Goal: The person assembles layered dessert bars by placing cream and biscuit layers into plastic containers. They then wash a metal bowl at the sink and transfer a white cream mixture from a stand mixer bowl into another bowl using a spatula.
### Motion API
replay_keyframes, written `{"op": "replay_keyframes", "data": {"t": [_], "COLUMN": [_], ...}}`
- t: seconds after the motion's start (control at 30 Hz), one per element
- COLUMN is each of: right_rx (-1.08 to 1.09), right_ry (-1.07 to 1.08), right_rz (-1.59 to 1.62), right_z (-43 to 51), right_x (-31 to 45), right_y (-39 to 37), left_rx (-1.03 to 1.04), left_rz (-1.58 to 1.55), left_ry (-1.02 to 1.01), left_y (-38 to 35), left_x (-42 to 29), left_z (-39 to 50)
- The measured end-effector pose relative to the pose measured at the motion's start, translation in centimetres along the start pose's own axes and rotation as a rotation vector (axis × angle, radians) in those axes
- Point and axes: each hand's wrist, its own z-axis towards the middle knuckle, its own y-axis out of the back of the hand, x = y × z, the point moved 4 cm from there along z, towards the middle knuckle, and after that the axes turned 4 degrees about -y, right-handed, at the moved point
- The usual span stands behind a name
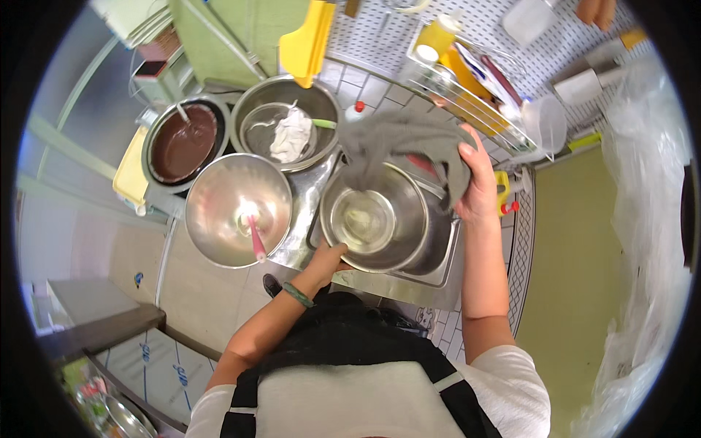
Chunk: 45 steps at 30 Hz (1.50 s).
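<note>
My left hand (329,258) grips the near rim of a metal mixing bowl (408,241), tilted over a steel sink (441,257). My right hand (477,178) holds up a grey cloth (405,137), which hangs in folds over the bowl's far side. Left of my left hand, a wide metal bowl (219,208) has a pink-handled utensil (256,241) in it. Behind it, a large steel bowl (328,98) contains a smaller bowl with a white cloth (291,136) and a green handle (324,124). A pot of brown, chocolate-like mixture (183,145) with a utensil stands at the far left.
A wire rack (471,104) with bottles and tools hangs on the pegboard at the back right. A yellow scraper-like tool (308,46) hangs over the back bowls. A yellow bottle (503,189) stands right of the sink. Clear plastic sheeting (638,191) hangs at the far right.
</note>
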Motion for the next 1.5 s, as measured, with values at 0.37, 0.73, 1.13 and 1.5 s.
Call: {"op": "replay_keyframes", "data": {"t": [0.37, 0.73, 1.13, 1.5], "right_rx": [-0.575, 0.157, 0.695, -0.784], "right_ry": [-0.426, -0.143, 0.649, -0.004], "right_rz": [-1.289, -1.099, -2.614, 0.121], "right_z": [-4.0, -7.2, -6.4, -5.8], "right_x": [-21.2, -17.3, -12.8, -21.9], "right_y": [9.2, 6.9, 11.6, 11.0], "left_rx": [0.151, 0.277, 0.248, 0.235], "left_rz": [0.075, 0.483, 0.269, 0.262], "left_ry": [-0.228, -0.484, -0.020, -0.157], "left_y": [-3.4, -4.2, -6.0, -5.2], "left_x": [-2.6, -6.1, -3.0, 1.3], "left_z": [0.1, 0.9, -1.9, -2.8]}}
